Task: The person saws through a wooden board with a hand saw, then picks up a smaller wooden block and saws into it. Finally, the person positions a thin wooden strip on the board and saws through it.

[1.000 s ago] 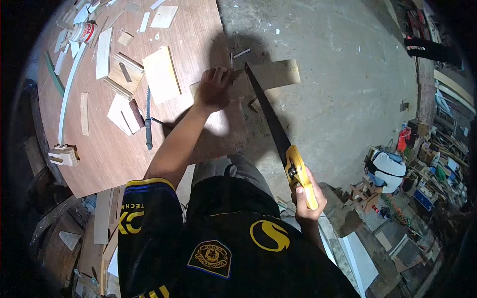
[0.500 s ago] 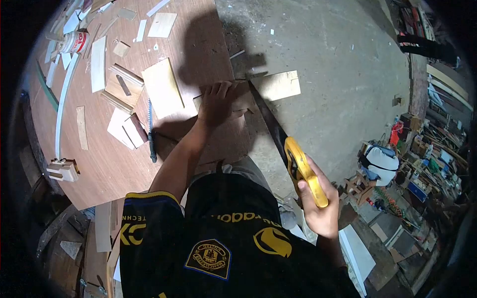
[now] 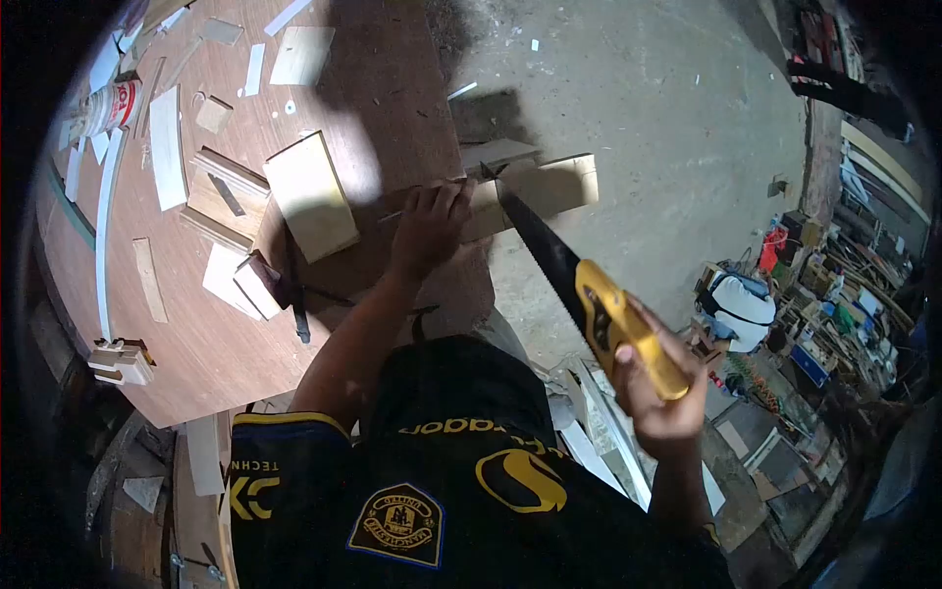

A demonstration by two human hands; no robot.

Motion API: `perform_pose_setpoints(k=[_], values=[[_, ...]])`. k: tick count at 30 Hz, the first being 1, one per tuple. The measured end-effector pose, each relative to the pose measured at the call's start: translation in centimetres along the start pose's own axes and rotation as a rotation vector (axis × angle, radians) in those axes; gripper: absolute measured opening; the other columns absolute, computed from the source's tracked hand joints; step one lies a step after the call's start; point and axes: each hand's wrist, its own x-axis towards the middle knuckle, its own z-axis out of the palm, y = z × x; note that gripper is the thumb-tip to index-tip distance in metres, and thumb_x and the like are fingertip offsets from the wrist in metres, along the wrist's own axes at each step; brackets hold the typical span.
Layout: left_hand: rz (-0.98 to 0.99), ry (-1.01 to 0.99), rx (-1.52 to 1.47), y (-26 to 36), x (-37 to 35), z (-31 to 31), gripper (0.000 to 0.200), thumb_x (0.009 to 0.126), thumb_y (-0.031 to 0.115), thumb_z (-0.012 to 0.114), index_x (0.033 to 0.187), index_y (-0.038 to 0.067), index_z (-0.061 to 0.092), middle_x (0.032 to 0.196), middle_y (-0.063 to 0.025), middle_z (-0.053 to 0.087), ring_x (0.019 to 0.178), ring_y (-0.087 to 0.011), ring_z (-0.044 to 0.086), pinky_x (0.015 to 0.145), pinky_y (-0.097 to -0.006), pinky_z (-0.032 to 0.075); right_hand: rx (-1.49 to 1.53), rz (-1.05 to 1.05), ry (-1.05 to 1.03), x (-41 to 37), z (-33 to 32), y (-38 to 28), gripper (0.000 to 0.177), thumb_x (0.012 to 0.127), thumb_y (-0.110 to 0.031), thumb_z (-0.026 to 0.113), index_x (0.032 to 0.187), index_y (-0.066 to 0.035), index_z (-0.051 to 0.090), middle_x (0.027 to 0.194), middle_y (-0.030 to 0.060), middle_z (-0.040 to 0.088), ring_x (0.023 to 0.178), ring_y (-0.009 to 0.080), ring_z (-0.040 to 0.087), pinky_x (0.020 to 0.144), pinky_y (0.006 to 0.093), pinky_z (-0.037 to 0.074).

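My right hand (image 3: 667, 393) is wrapped around the yellow handle of a hand saw (image 3: 549, 245). The dark, toothed blade slants up and left, its tip overlapping a pale wooden board (image 3: 559, 187) that juts past the table's right edge over the floor. With fingers curled over the inner part of this board, my left hand (image 3: 430, 231) holds it down at the table edge. Shadow covers much of the wood around my fingers, and another piece of wood (image 3: 497, 152) shows just behind the board.
The brown wooden table (image 3: 206, 363) carries a rectangular board (image 3: 312, 196), a small moulded wooden piece (image 3: 226, 196), thin strips and a white-and-red container (image 3: 113, 106). A narrow dark-handled tool (image 3: 301, 319) lies left of my forearm. Stacked clutter (image 3: 824, 304) fills the right side of the concrete floor.
The saw and my right hand have moved right and slightly down. More of the board shows beside my left hand, which remains on it. The view has shifted slightly.
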Motion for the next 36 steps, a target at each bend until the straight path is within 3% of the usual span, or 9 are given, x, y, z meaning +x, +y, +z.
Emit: perform_pose_setpoints(k=[1, 3, 5, 10, 13, 17, 21, 25, 36], values=[[0.030, 0.023, 0.027, -0.2, -0.3, 0.4, 0.056, 0.087, 0.034, 0.064, 0.136, 0.009, 0.056, 0.121, -0.0110, 0.053, 0.116, -0.0292, 0.054, 0.099, -0.0485, 0.045, -0.080, -0.145, -0.005, 0.0, 0.7, -0.4, 0.047, 0.100, -0.013, 0.060, 0.142, 0.006, 0.048, 0.124, 0.0258, 0.065, 0.114, 0.0254, 0.066, 0.094, 0.0342, 0.055], [0.041, 0.041, 0.020, -0.3, -0.6, 1.1, 0.052, 0.088, 0.029, 0.061, 0.136, 0.010, 0.056, 0.121, -0.0109, 0.053, 0.115, -0.0288, 0.055, 0.099, -0.0485, 0.045, -0.130, -0.025, -0.069, 0.1, 0.7, -1.9, 0.050, 0.100, -0.012, 0.059, 0.143, 0.009, 0.044, 0.131, 0.0282, 0.060, 0.118, 0.0314, 0.064, 0.095, 0.0370, 0.055], [0.051, 0.070, 0.016, -0.5, -0.6, 1.5, 0.049, 0.088, 0.024, 0.059, 0.135, 0.010, 0.056, 0.121, -0.0107, 0.053, 0.114, -0.0283, 0.055, 0.100, -0.0485, 0.044, -0.137, -0.238, -0.031, 1.2, -0.2, -1.0, 0.051, 0.099, -0.010, 0.059, 0.144, 0.008, 0.043, 0.133, 0.0292, 0.058, 0.119, 0.0336, 0.063, 0.098, 0.0386, 0.054], [0.029, 0.037, -0.185, 0.1, -0.1, -0.6, 0.070, 0.079, 0.044, 0.076, 0.134, 0.007, 0.053, 0.119, -0.0117, 0.050, 0.119, -0.0303, 0.051, 0.101, -0.0486, 0.045, -0.096, 0.187, -0.104, 2.9, -1.2, -5.2, 0.047, 0.097, -0.008, 0.060, 0.140, 0.006, 0.050, 0.124, 0.0274, 0.063, 0.118, 0.0290, 0.064, 0.097, 0.0373, 0.054], [-0.019, -0.093, -0.197, 0.5, 0.3, -1.9, 0.090, 0.074, 0.057, 0.079, 0.144, 0.012, 0.044, 0.120, -0.0123, 0.047, 0.117, -0.0339, 0.049, 0.100, -0.0495, 0.044, 0.022, 0.215, -0.069, 4.8, -1.6, -6.6, 0.046, 0.096, -0.008, 0.059, 0.139, 0.005, 0.051, 0.122, 0.0264, 0.065, 0.113, 0.0262, 0.067, 0.095, 0.0358, 0.054], [-0.029, -0.106, -0.204, 0.5, 0.0, -1.9, 0.090, 0.073, 0.054, 0.081, 0.139, 0.005, 0.046, 0.123, -0.0132, 0.046, 0.122, -0.0318, 0.048, 0.104, -0.0493, 0.042, 0.075, 0.266, -0.110, 6.1, -1.6, -7.8, 0.046, 0.096, -0.008, 0.058, 0.140, 0.004, 0.052, 0.120, 0.0237, 0.066, 0.103, 0.0216, 0.069, 0.088, 0.0326, 0.056], [-0.016, -0.074, -0.210, 0.8, 0.1, -2.2, 0.088, 0.073, 0.053, 0.081, 0.139, 0.006, 0.047, 0.122, -0.0126, 0.047, 0.121, -0.0312, 0.049, 0.102, -0.0483, 0.044, -0.083, 0.194, -0.158, 5.3, -0.8, -7.9, 0.049, 0.095, -0.007, 0.056, 0.142, 0.002, 0.049, 0.124, 0.0258, 0.062, 0.115, 0.0276, 0.064, 0.095, 0.0372, 0.053], [0.009, -0.011, -0.174, 0.3, 0.0, -1.1, 0.081, 0.076, 0.053, 0.078, 0.137, 0.007, 0.052, 0.121, -0.0120, 0.051, 0.120, -0.0301, 0.051, 0.100, -0.0478, 0.045, -0.133, 0.122, -0.124, 5.2, 0.7, -3.2, 0.050, 0.095, -0.005, 0.055, 0.144, 0.002, 0.045, 0.136, 0.0251, 0.056, 0.124, 0.0302, 0.059, 0.105, 0.0403, 0.047], [-0.007, -0.068, -0.078, 0.7, -0.3, -1.1, 0.075, 0.077, 0.048, 0.077, 0.135, 0.006, 0.054, 0.120, -0.0127, 0.053, 0.120, -0.0328, 0.051, 0.103, -0.0492, 0.044, 0.039, 0.033, -0.063, 5.6, 3.8, 1.7, 0.050, 0.096, -0.001, 0.052, 0.145, 0.002, 0.046, 0.140, 0.0253, 0.055, 0.128, 0.0312, 0.058, 0.104, 0.0398, 0.049]])
